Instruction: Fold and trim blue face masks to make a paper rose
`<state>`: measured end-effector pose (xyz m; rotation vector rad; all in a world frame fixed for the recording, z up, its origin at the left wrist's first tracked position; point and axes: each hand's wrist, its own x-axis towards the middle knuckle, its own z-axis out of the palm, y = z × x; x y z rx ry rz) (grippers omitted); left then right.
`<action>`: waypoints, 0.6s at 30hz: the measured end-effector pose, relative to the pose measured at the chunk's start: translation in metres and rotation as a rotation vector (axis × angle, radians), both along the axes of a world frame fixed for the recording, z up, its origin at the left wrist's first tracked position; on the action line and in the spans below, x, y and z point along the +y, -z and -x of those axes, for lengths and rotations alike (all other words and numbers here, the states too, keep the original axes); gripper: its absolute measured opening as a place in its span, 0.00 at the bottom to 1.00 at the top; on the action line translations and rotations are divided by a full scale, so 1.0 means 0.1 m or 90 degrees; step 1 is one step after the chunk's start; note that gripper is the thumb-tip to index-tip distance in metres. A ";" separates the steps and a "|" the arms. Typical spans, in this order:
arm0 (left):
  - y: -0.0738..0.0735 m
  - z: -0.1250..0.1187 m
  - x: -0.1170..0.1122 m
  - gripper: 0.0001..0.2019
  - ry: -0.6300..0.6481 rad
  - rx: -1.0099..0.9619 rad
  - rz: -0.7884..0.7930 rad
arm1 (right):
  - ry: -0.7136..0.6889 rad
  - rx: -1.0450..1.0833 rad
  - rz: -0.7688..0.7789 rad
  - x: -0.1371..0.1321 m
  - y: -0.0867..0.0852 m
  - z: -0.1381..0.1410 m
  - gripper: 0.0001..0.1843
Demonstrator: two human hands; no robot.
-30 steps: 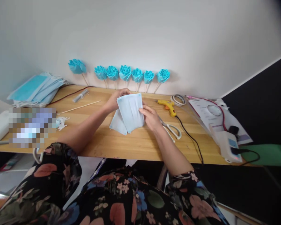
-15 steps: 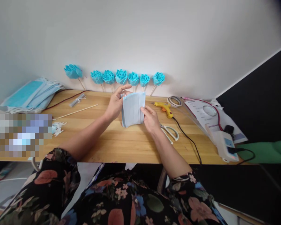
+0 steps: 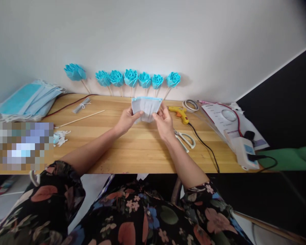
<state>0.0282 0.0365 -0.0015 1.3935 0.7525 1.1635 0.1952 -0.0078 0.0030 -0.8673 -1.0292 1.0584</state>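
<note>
Between my two hands is a pale blue face mask [image 3: 147, 106], its pleated whitish side toward me and a brighter blue edge along the top. I see no ear loops on it. My left hand [image 3: 127, 121] pinches its left side, thumb in front and fingers behind. On the right side my right hand [image 3: 165, 122] grips it the same way, with the thumb on the front face. The mask is held up above the wooden table [image 3: 132, 153]. Closest to my right hand lie a yellow glue gun [image 3: 180, 113] and white-handled scissors [image 3: 186, 140].
Several blue flowers on sticks [image 3: 131, 79] lean against the wall. A pile of face masks [image 3: 28, 100] lies at the left, near a wooden stick [image 3: 81, 118] and white scraps [image 3: 62, 137]. Tape rolls [image 3: 190, 105], papers [image 3: 219, 119] and a power strip [image 3: 246, 153] sit at the right.
The mask has been turned and tipped, so it looks wider and shorter. My left hand moved from its upper left corner down to its left side. The view shifted slightly.
</note>
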 end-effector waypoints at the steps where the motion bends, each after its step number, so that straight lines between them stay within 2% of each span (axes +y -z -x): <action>1: 0.01 0.01 0.01 0.23 0.005 -0.001 -0.007 | -0.005 -0.015 0.006 0.01 0.02 0.00 0.38; 5: 0.08 0.06 0.05 0.27 0.054 0.034 -0.026 | -0.004 -0.051 0.064 0.03 0.09 0.02 0.28; 8: 0.14 0.06 0.04 0.27 0.058 0.076 -0.014 | -0.004 -0.083 0.092 0.01 0.12 0.04 0.24; 11: 0.18 0.05 0.02 0.24 0.031 0.054 0.020 | 0.000 -0.104 0.063 -0.02 0.09 0.04 0.21; 14: 0.19 0.06 0.01 0.22 0.039 -0.012 0.043 | 0.004 -0.121 0.017 -0.04 0.05 0.03 0.20; 18: 0.21 0.08 0.01 0.25 0.067 -0.004 0.076 | -0.009 -0.161 0.040 -0.02 0.08 0.03 0.22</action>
